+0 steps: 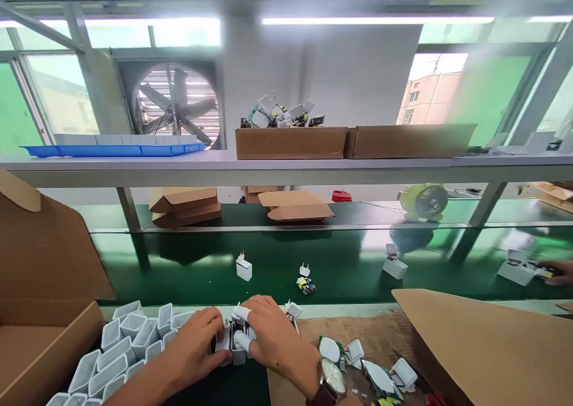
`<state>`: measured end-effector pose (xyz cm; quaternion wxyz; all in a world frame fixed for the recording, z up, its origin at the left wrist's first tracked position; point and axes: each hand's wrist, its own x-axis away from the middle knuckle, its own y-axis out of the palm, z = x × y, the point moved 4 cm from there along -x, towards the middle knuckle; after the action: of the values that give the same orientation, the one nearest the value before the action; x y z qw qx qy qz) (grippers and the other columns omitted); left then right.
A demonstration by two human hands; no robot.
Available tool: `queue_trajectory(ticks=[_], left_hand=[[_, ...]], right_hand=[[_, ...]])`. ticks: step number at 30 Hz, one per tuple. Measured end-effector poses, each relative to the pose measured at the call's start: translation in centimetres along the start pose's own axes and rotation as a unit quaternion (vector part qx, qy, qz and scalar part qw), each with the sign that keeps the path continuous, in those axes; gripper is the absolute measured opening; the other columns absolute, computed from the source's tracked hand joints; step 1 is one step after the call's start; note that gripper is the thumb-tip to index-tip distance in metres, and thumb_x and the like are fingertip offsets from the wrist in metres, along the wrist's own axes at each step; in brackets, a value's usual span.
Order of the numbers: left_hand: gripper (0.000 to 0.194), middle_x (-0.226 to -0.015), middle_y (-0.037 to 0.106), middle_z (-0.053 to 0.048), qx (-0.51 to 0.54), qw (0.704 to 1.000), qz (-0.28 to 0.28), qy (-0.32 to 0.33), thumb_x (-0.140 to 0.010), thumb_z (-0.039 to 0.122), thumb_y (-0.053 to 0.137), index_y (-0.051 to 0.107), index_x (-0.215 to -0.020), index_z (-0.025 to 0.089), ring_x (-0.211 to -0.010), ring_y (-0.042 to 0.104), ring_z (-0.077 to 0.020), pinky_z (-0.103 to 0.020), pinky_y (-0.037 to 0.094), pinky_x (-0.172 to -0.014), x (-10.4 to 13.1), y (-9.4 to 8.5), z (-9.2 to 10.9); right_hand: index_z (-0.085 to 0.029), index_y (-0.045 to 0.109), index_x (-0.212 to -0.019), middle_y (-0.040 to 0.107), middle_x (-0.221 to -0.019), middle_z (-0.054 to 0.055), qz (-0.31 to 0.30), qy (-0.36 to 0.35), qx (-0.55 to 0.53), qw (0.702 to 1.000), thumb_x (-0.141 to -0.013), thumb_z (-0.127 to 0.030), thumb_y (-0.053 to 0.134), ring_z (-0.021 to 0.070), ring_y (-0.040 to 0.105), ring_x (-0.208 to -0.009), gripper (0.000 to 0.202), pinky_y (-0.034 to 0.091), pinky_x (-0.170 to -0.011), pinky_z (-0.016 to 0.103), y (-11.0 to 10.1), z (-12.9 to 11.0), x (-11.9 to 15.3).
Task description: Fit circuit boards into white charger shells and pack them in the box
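Near the bench edge, my left hand [203,340] has its fingers and thumb around a white plastic charger case [224,341]. Close against it stands a second white charger case [239,353], with dark parts showing in its top. My right hand [273,337], with white covers on thumb and forefinger, pinches at the top of this second case; the fingers hide part of what they grip. Left of my hands, several open white cases [119,355] are packed in rows. On the right, circuit boards with white plug caps [380,377] lie on brown cardboard.
A green conveyor belt [188,274] runs across, carrying a white case with plug [244,267], a loose circuit board [306,285] and more cases. Another person's hand [559,271] reaches in at right. Cardboard flaps [487,340] flank the bench; a shelf [179,166] spans above.
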<state>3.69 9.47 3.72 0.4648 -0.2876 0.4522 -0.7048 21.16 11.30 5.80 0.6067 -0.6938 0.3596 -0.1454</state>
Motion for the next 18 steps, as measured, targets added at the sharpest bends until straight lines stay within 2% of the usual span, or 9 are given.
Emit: queue_trajectory(ticks=[3, 6, 7, 9, 11, 12, 14, 16, 18], left_hand=[[0.017, -0.110, 0.067, -0.008, 0.000, 1.000, 0.000, -0.025, -0.085, 0.029, 0.073, 0.057, -0.087, 0.023, -0.106, 0.061, -0.0302, -0.043, 0.047, -0.094, -0.2, 0.0, -0.9], [0.017, -0.114, 0.067, -0.008, 0.016, 0.999, -0.013, -0.042, -0.085, 0.027, 0.072, 0.060, -0.095, 0.023, -0.107, 0.062, -0.0300, -0.042, 0.048, -0.094, -0.5, 0.0, -1.4], [0.023, -0.119, 0.067, -0.008, 0.026, 0.999, -0.017, -0.043, -0.085, 0.026, 0.072, 0.061, -0.105, 0.024, -0.111, 0.062, -0.0298, -0.041, 0.049, -0.096, -0.7, -0.1, -1.5], [0.053, -0.134, 0.063, -0.009, 0.048, 0.998, -0.028, -0.038, -0.083, 0.024, 0.072, 0.055, -0.133, 0.027, -0.122, 0.060, -0.0296, -0.040, 0.048, -0.103, -1.3, -0.2, -1.5], [0.081, -0.145, 0.058, -0.010, 0.069, 0.996, -0.050, -0.027, -0.080, 0.022, 0.074, 0.040, -0.153, 0.028, -0.133, 0.056, -0.0295, -0.040, 0.046, -0.111, -1.9, -0.3, -1.5], [0.088, -0.147, 0.057, -0.011, 0.074, 0.995, -0.063, -0.021, -0.079, 0.022, 0.076, 0.037, -0.158, 0.028, -0.135, 0.055, -0.0298, -0.041, 0.045, -0.113, -2.2, -0.4, -1.4], [0.093, -0.147, 0.059, -0.011, 0.077, 0.993, -0.086, -0.011, -0.075, 0.024, 0.080, 0.039, -0.159, 0.026, -0.136, 0.054, -0.0315, -0.042, 0.045, -0.114, -2.6, -0.6, -1.3], [0.094, -0.145, 0.061, -0.010, 0.066, 0.993, -0.099, 0.003, -0.070, 0.030, 0.085, 0.046, -0.155, 0.026, -0.135, 0.055, -0.0339, -0.043, 0.046, -0.112, -2.9, -0.8, -1.1], [0.096, -0.146, 0.062, -0.011, 0.044, 0.994, -0.103, 0.015, -0.066, 0.036, 0.090, 0.050, -0.152, 0.026, -0.135, 0.054, -0.0384, -0.047, 0.046, -0.111, -3.1, -0.8, -0.7]], right_hand=[[-0.018, 0.073, -0.089, 0.077, -0.109, 0.009, -0.041, -0.036, 0.003, 0.999, -0.072, -0.005, 0.063, 0.0292, 0.064, -0.109, 0.024, 0.045, -0.104, 0.045, 2.7, 0.5, -1.0], [-0.019, 0.075, -0.085, 0.077, -0.116, 0.009, -0.061, -0.071, 0.007, 0.996, -0.069, -0.005, 0.063, 0.0287, 0.065, -0.111, 0.024, 0.032, -0.121, 0.050, 3.7, 0.7, -0.2], [-0.018, 0.076, -0.087, 0.076, -0.120, 0.009, -0.059, -0.080, 0.010, 0.995, -0.069, -0.006, 0.063, 0.0289, 0.065, -0.113, 0.025, 0.027, -0.125, 0.050, 3.7, 0.6, 0.2], [-0.018, 0.078, -0.092, 0.075, -0.121, 0.009, -0.048, -0.089, 0.020, 0.995, -0.068, -0.008, 0.064, 0.0294, 0.065, -0.114, 0.029, 0.022, -0.128, 0.051, 3.5, 0.4, 0.9], [-0.019, 0.078, -0.098, 0.075, -0.118, 0.009, -0.034, -0.087, 0.031, 0.995, -0.070, -0.010, 0.065, 0.0293, 0.065, -0.111, 0.032, 0.023, -0.128, 0.052, 3.4, 0.1, 1.2], [-0.019, 0.078, -0.100, 0.075, -0.117, 0.009, -0.028, -0.084, 0.038, 0.995, -0.072, -0.010, 0.065, 0.0289, 0.065, -0.109, 0.033, 0.024, -0.128, 0.053, 3.4, 0.0, 1.3], [-0.020, 0.077, -0.098, 0.075, -0.111, 0.009, -0.023, -0.082, 0.057, 0.995, -0.075, -0.011, 0.064, 0.0280, 0.066, -0.105, 0.029, 0.025, -0.127, 0.056, 3.7, -0.2, 1.6], [-0.021, 0.076, -0.087, 0.074, -0.106, 0.009, -0.013, -0.090, 0.069, 0.993, -0.073, -0.012, 0.065, 0.0279, 0.066, -0.101, 0.020, 0.027, -0.125, 0.058, 3.9, -0.4, 1.9], [-0.021, 0.074, -0.080, 0.074, -0.106, 0.009, 0.035, -0.093, 0.062, 0.993, -0.068, -0.009, 0.064, 0.0283, 0.065, -0.099, 0.019, 0.034, -0.120, 0.059, 3.4, -0.6, 2.6]])
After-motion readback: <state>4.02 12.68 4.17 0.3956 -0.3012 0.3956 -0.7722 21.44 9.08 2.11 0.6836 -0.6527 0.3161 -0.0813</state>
